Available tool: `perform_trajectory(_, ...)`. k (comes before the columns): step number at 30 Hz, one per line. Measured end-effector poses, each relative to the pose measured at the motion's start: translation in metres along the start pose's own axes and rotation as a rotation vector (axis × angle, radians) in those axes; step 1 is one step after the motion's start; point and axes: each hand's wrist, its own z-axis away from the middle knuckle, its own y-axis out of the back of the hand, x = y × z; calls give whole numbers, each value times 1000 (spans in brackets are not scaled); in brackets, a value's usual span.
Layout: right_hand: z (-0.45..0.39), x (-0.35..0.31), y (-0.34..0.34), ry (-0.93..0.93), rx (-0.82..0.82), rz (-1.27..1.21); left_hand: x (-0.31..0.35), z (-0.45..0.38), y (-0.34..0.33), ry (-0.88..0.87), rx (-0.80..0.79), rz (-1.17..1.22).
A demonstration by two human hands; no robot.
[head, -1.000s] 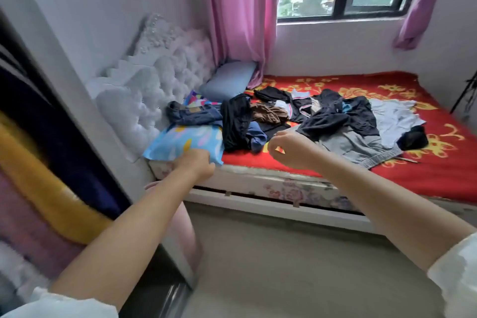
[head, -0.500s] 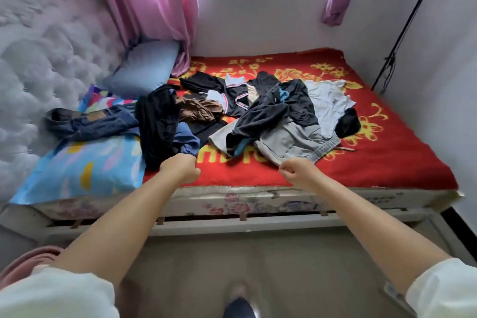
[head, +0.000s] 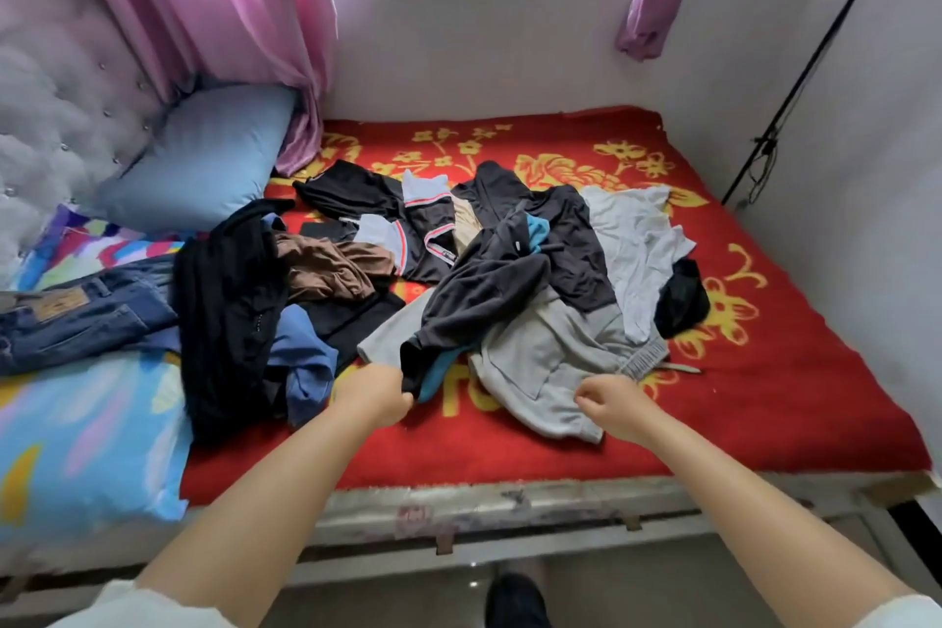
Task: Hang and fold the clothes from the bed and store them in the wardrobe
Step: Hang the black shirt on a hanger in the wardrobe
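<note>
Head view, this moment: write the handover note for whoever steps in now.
Left hand: fingers pinch the near hem of the dark grey fleece top.
Right hand: curled over the grey sweatshirt; whether it grips the cloth cannot be told.
Clothes: all loose on the red blanket; jeans and a black garment at left, white T-shirt at right.
Done: nothing folded or hung in view.
Left: lift the fleece clear, then fold or hang every piece. The wardrobe is out of view.

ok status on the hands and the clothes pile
Left hand pinching dark grey garment hem. Right hand curled, at the grey sweatshirt, grip unclear. Pile unsorted on bed.
</note>
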Motion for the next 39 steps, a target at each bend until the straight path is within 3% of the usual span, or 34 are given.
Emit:
perform_trajectory(12, -209, 40, 33, 45, -180, 91, 46, -152, 32, 133, -76, 74)
perform_trajectory(18, -300, 41, -2, -5, -272, 203, 35, -222, 13, 196, -133, 160)
perform_trajectory(24, -374, 0, -38, 127, -301, 411, 5, -279, -16, 324, -111, 201)
perform_trajectory(27, -397, -14, -57, 142, -301, 513, -4, -298, -39, 328, -178, 263)
perform_trajectory(32, -422, -17, -101, 113, -433, 630, -14, -316, -85, 281, -319, 333)
perform_trajectory(36, -427, -12, -116, 149, -209, 657, -14, -323, -101, 276, -322, 441)
perform_trajectory(39, -429, -15, -118, 41, -69, 387, -15, -326, -106, 284, -266, 543)
